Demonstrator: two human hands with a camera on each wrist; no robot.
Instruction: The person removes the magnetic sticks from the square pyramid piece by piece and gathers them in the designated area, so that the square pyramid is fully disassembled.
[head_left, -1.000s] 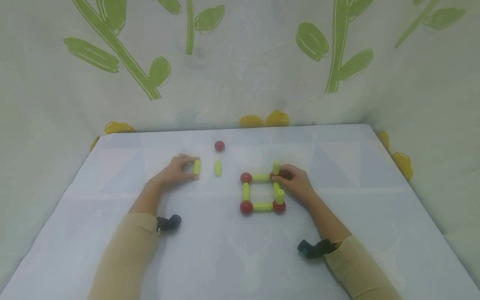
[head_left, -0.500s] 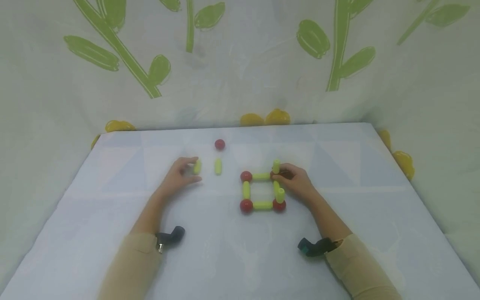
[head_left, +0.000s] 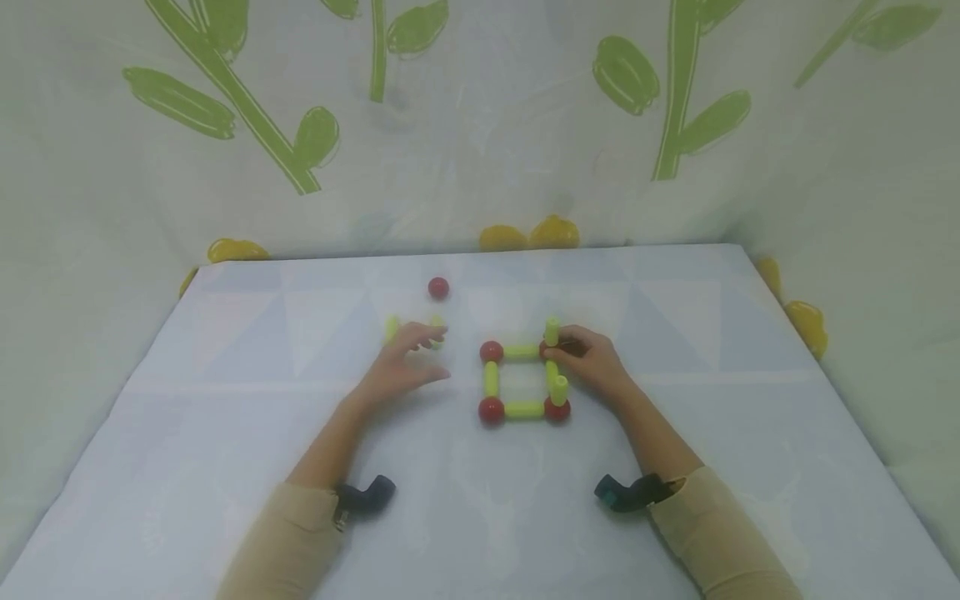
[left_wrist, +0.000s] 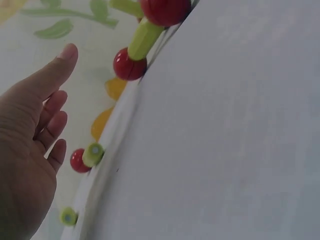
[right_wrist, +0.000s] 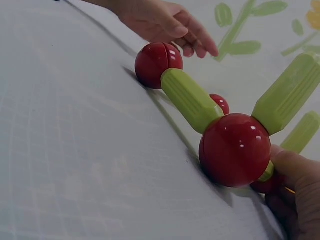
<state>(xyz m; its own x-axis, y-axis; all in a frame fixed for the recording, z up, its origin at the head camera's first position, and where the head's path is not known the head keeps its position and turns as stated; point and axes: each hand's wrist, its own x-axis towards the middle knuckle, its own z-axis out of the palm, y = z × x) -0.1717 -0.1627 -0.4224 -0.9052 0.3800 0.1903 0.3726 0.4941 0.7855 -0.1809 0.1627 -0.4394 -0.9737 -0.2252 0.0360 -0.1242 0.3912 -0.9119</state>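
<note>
A square of red balls and yellow-green rods lies on the table, with the near-left red ball (head_left: pixel 491 410) and the front rod (head_left: pixel 524 410) in plain sight. Upright rods rise from its two right corners, a far one (head_left: pixel 552 330) and a near one (head_left: pixel 559 390). My right hand (head_left: pixel 597 360) pinches the far-right red ball, which is mostly hidden behind the fingers. Left of the square hovers my left hand (head_left: pixel 397 367), thumb and fingers spread, holding nothing. Just beyond it lie two loose rods, the left one (head_left: pixel 391 326) and another (head_left: pixel 437 320), both partly covered by its fingers.
A loose red ball (head_left: pixel 438 288) sits toward the back of the white table (head_left: pixel 465 517). Behind the table's far edge hangs a pale backdrop (head_left: pixel 480 150) with green leaf and yellow flower prints. Dark wrist-worn cameras (head_left: pixel 367 496) jut from both sleeves.
My left hand has let go of the left loose rod and moved right and nearer, toward the square. My right hand keeps its place at the far-right ball.
</note>
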